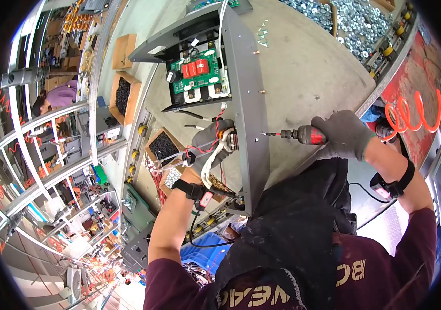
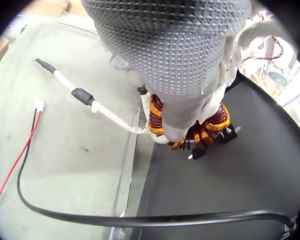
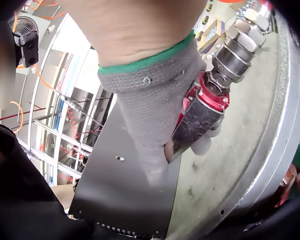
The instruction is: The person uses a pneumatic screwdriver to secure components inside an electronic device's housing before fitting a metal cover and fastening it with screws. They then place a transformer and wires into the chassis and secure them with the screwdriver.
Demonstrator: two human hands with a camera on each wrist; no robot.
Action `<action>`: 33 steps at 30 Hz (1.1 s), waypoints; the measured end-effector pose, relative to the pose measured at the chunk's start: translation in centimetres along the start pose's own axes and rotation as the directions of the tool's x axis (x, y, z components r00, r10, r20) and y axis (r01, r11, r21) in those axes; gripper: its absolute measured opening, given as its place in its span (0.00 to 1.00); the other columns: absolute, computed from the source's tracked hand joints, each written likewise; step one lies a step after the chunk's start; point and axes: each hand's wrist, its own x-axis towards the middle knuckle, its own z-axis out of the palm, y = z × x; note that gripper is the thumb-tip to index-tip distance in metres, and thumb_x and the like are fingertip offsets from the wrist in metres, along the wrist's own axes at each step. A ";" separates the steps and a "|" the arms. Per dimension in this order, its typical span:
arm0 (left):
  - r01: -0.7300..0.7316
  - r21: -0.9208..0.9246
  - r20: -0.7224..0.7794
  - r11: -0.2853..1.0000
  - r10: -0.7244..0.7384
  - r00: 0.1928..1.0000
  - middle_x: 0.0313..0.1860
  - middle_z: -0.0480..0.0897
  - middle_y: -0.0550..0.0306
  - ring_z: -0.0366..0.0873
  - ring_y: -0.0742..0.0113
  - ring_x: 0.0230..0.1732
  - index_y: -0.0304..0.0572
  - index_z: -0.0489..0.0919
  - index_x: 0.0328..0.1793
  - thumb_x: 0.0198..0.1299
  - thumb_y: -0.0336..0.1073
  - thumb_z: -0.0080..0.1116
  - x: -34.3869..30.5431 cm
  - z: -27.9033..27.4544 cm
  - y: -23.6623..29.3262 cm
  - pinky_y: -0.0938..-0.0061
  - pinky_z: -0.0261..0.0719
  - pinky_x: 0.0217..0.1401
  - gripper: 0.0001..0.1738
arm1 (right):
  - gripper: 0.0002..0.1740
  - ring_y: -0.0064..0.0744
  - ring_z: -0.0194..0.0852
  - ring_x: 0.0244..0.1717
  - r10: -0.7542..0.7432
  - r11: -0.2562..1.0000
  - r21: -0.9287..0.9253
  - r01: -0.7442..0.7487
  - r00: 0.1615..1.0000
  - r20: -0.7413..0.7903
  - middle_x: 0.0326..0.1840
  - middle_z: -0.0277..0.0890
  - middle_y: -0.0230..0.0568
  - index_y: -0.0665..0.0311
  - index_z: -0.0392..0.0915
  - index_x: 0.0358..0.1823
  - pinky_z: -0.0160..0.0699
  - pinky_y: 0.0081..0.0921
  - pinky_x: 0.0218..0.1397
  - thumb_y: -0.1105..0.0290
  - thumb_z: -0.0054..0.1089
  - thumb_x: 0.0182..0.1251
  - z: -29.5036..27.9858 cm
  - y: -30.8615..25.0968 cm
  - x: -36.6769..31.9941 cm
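A grey-gloved right hand (image 1: 345,135) grips a red and black power screwdriver (image 1: 311,135), its bit tip right at the outer face of a dark grey metal panel (image 1: 249,98). In the right wrist view, the fingers wrap the screwdriver's dark body (image 3: 197,122), with an air hose fitting (image 3: 232,62) at its rear. On the panel's other side, the gloved left hand (image 1: 210,137) holds a copper-wound coil (image 2: 206,134) against the inner face. White sleeved cables (image 2: 110,114) run from the coil. The left fingertips partly hide the windings.
A green circuit board (image 1: 200,72) with red parts sits inside the housing. Boxes of black screws (image 1: 162,146) stand beyond the left hand. Loose metal hardware (image 1: 360,26) lies at the far right. A coiled orange air hose (image 1: 412,116) hangs beside the bench (image 1: 313,67).
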 end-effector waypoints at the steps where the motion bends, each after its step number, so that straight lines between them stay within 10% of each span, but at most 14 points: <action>1: 0.010 -0.103 -0.008 0.995 -0.011 1.000 0.40 0.80 0.51 0.79 0.56 0.40 0.40 0.75 0.50 0.57 0.34 0.57 -0.1 0.3 -0.4 0.68 0.78 0.42 0.15 | 0.29 0.50 0.77 0.29 -0.009 1.000 -0.016 0.008 0.999 -0.039 0.21 0.74 0.45 0.60 0.70 0.43 0.71 0.42 0.35 0.47 0.65 0.47 0.4 0.1 0.0; 4: -0.069 -0.158 0.006 0.985 0.071 0.997 0.35 0.79 0.56 0.79 0.63 0.35 0.41 0.75 0.49 0.58 0.33 0.56 -0.1 -0.4 0.1 0.73 0.78 0.38 0.13 | 0.27 0.49 0.77 0.28 -0.014 0.999 -0.051 0.009 0.994 -0.104 0.20 0.74 0.44 0.59 0.70 0.44 0.71 0.42 0.35 0.49 0.65 0.48 1.3 -0.1 0.1; 6: -0.174 0.204 -0.016 0.963 0.181 0.983 0.35 0.80 0.54 0.79 0.61 0.34 0.42 0.75 0.46 0.54 0.34 0.59 0.0 -0.5 -0.1 0.73 0.77 0.36 0.14 | 0.27 0.48 0.77 0.29 -0.011 0.998 -0.069 0.002 0.991 -0.133 0.21 0.74 0.43 0.59 0.70 0.44 0.71 0.41 0.36 0.50 0.65 0.49 1.6 -0.2 0.2; 18: -0.062 0.203 0.018 0.977 0.059 0.998 0.39 0.82 0.50 0.83 0.59 0.35 0.40 0.75 0.52 0.53 0.33 0.62 -0.1 0.1 -0.9 0.70 0.80 0.39 0.20 | 0.26 0.42 0.77 0.31 -0.076 0.975 -0.221 0.018 0.963 -0.258 0.24 0.77 0.38 0.58 0.70 0.44 0.70 0.35 0.37 0.51 0.67 0.49 2.4 -0.5 0.4; 22: -0.050 -0.079 0.055 0.996 0.055 0.997 0.51 0.79 0.53 0.79 0.68 0.43 0.34 0.73 0.54 0.55 0.25 0.58 -0.8 0.4 -2.5 0.73 0.80 0.46 0.19 | 0.30 0.46 0.78 0.34 0.027 0.990 -0.128 -0.066 0.958 -0.284 0.27 0.78 0.42 0.58 0.71 0.47 0.72 0.39 0.40 0.49 0.68 0.47 1.3 -0.2 -0.9; 24: 0.056 -0.764 0.045 0.642 -0.034 0.998 0.52 0.79 0.54 0.79 0.67 0.45 0.34 0.71 0.58 0.56 0.24 0.57 -3.3 0.3 -3.7 0.72 0.78 0.48 0.21 | 0.33 0.50 0.78 0.39 0.183 0.983 0.030 -0.181 0.949 -0.255 0.31 0.78 0.48 0.56 0.73 0.51 0.73 0.43 0.44 0.47 0.68 0.46 1.3 2.6 -1.6; 25: 0.068 -0.960 0.065 0.273 -0.022 0.998 0.54 0.78 0.54 0.78 0.67 0.47 0.35 0.70 0.62 0.59 0.25 0.56 -5.0 0.8 -6.1 0.72 0.77 0.50 0.24 | 0.31 0.51 0.78 0.41 0.315 0.945 0.188 -0.269 0.906 -0.283 0.34 0.79 0.49 0.55 0.74 0.53 0.73 0.42 0.43 0.49 0.67 0.49 1.1 3.7 -2.6; 26: 0.189 -0.529 0.064 0.827 -0.183 0.981 0.54 0.78 0.54 0.77 0.68 0.49 0.34 0.69 0.63 0.62 0.27 0.52 -6.0 -2.0 -3.5 0.73 0.76 0.53 0.22 | 0.31 0.53 0.78 0.43 0.444 0.887 0.284 -0.363 0.837 -0.319 0.39 0.79 0.53 0.56 0.73 0.55 0.73 0.41 0.43 0.49 0.65 0.52 1.9 6.2 -3.9; 29: 0.228 -0.937 0.058 0.264 -0.527 0.848 0.48 0.78 0.48 0.79 0.63 0.45 0.28 0.70 0.58 0.62 0.24 0.49 -11.7 0.2 -8.9 0.71 0.81 0.51 0.17 | 0.34 0.57 0.76 0.48 0.672 0.723 0.252 -0.644 0.569 -0.474 0.45 0.77 0.59 0.57 0.69 0.59 0.73 0.44 0.46 0.42 0.57 0.58 5.3 17.0 -8.5; 33: 0.118 -0.986 -0.015 0.120 -0.761 0.648 0.46 0.77 0.45 0.81 0.58 0.43 0.25 0.70 0.56 0.62 0.19 0.43 -17.4 2.5 -12.8 0.70 0.84 0.48 0.16 | 0.40 0.60 0.75 0.48 0.858 0.426 0.212 -0.880 0.318 -0.403 0.47 0.76 0.61 0.59 0.65 0.62 0.73 0.49 0.47 0.36 0.51 0.59 7.6 28.5 -14.5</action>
